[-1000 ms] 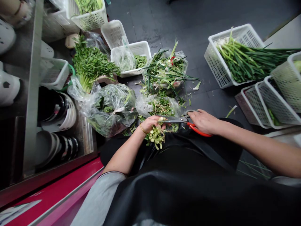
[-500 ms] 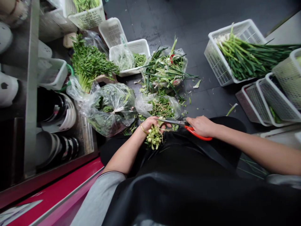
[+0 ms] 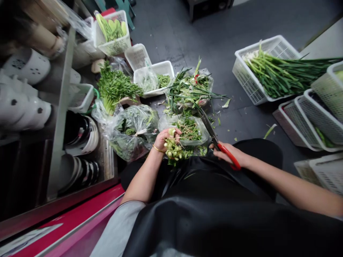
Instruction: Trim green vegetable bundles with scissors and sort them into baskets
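My left hand [image 3: 162,138] is closed round a bunch of green stems [image 3: 174,150], cut pale ends facing me and leaves hanging below. Red-handled scissors [image 3: 226,154] are in my right hand [image 3: 230,151], their dark blades pointing up and away to the left, apart from the bunch. Just beyond my hands lies a clear plastic bag [image 3: 202,134] with thin roots and stem trimmings [image 3: 187,129] on it. Behind that is a heaped bag of green scraps and long leaves [image 3: 187,87].
Left of my hands sit a tied plastic bag of leafy greens [image 3: 134,132] and a large leafy bunch [image 3: 115,87]. A metal shelf [image 3: 61,117] with bowls stands at far left. On the right are a basket of scallions [image 3: 268,71] and stacked white baskets [image 3: 302,121].
The scissors have moved off the stems and swung to point up and away. My left hand still grips the bunch. The view has shifted, showing more of the far floor and left shelf.
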`<state>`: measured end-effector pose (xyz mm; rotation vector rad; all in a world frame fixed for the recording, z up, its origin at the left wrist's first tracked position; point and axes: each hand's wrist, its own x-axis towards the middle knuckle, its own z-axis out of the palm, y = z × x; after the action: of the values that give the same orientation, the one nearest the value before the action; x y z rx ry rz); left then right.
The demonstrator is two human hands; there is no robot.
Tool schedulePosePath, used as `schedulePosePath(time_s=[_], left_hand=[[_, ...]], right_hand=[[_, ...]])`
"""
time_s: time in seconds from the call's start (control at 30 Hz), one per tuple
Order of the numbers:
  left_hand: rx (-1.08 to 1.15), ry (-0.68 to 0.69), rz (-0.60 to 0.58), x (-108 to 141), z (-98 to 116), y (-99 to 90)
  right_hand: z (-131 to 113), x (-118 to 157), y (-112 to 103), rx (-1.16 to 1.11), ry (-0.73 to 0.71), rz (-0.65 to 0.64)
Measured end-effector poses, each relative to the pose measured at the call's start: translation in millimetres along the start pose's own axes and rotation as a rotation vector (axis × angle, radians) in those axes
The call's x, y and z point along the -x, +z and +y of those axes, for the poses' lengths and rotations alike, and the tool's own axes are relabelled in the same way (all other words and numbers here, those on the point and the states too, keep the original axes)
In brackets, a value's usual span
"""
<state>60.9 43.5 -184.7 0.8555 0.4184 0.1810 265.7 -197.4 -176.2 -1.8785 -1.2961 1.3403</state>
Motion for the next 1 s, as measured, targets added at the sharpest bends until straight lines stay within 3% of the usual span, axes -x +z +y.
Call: schedulePosePath(time_s=[0.1, 0.27, 0.4, 0.6, 0.7, 0.83, 0.9, 1.0], left_hand=[[0.009, 0.172, 0.176, 13.7, 16.6, 12.4], [-0.108, 0.389, 0.406, 30.1, 22.8, 46.8], [-0.199, 0.424, 0.483, 38.1, 18.5, 71.7], [-0.250, 0.400, 0.519, 56.7, 8.5, 91.4], [-0.262, 0.359, 0.508, 65.0, 1.5, 98.5], [-0.177, 0.385, 0.535, 73.5, 4.5, 101.2], [-0.075, 0.367, 0.533, 74.8, 18.8, 103.0], [0.046, 0.329, 0.519, 69.9, 59.6, 116.7]], right_hand=[[-17.0, 16.8, 9.9, 0.085, -0.121, -0.026], [-30.6, 37.7, 28.5, 0.319, -0.166, -0.103], [-47.2, 34.7, 38.9, 0.442, -0.155, -0.064], [-65.7, 35.8, 28.1, 0.709, -0.124, 0.091], [-53.4, 43.5, 26.8, 0.565, -0.122, 0.146], [-23.0, 53.8, 38.1, 0.041, -0.130, 0.048], [-12.1, 51.3, 44.4, -0.183, -0.150, 0.022], [-17.2, 34.1, 47.0, -0.320, -0.309, 0.131]])
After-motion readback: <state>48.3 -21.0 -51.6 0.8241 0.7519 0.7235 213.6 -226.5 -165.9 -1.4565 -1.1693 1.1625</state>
